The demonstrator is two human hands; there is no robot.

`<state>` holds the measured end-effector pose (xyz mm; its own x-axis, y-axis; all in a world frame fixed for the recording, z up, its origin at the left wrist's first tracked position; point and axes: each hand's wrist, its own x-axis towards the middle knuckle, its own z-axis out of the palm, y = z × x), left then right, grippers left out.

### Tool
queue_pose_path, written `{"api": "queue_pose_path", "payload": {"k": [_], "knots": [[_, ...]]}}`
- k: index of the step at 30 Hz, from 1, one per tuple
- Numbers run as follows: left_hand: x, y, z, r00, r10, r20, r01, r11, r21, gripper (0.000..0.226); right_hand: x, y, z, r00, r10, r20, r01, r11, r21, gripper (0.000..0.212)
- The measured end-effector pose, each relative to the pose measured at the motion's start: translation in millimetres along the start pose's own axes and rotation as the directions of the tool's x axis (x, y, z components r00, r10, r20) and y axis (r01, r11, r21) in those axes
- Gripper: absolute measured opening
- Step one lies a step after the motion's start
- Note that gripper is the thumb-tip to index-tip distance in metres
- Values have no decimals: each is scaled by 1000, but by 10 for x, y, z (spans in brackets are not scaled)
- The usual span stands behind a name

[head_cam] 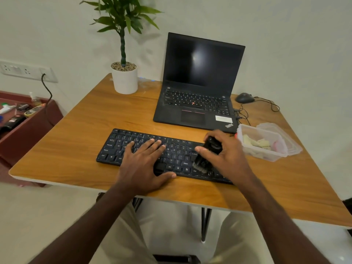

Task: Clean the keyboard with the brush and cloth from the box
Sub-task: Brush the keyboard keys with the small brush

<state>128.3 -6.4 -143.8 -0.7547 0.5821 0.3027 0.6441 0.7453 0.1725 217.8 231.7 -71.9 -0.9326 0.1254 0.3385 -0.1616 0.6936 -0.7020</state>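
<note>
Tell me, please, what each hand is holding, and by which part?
The right hand grips the brush by its handle, bristles on the keyboard. The left hand holds nothing, resting flat there.

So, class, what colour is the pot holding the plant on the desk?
White, a plain cylindrical pot, clearest in the head view.

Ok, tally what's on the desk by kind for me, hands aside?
Keyboard: 1
Brush: 1
Box: 1
Lid: 1
Cloth: 1
Laptop: 1
Mouse: 1
Plant: 1
Total: 8
</note>
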Motion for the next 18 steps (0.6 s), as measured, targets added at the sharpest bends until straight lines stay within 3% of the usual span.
{"api": "queue_pose_path", "payload": {"k": [3,6,9,12,14,18], "knots": [[-2,13,-9,1000,-3,8,3,1000,4,100,-101,-49,176,992,-20,124,21,1000,-4,24],[1,15,-24,1000,-11,19,11,1000,8,100,-1,-112,55,1000,16,16,-18,996,91,21],[10,9,-22,999,-36,18,36,999,12,100,50,-72,21,988,57,-145,-65,997,-47,24],[26,2,-21,998,-56,8,56,998,9,99,-8,-13,98,995,95,-37,-100,983,-156,27],[29,-1,-20,998,-59,5,59,998,6,99,1,-30,38,989,135,-65,-141,985,-98,26],[22,3,-17,998,-58,8,58,998,10,100,94,-61,-99,892,327,-313,-266,938,223,19]]}}
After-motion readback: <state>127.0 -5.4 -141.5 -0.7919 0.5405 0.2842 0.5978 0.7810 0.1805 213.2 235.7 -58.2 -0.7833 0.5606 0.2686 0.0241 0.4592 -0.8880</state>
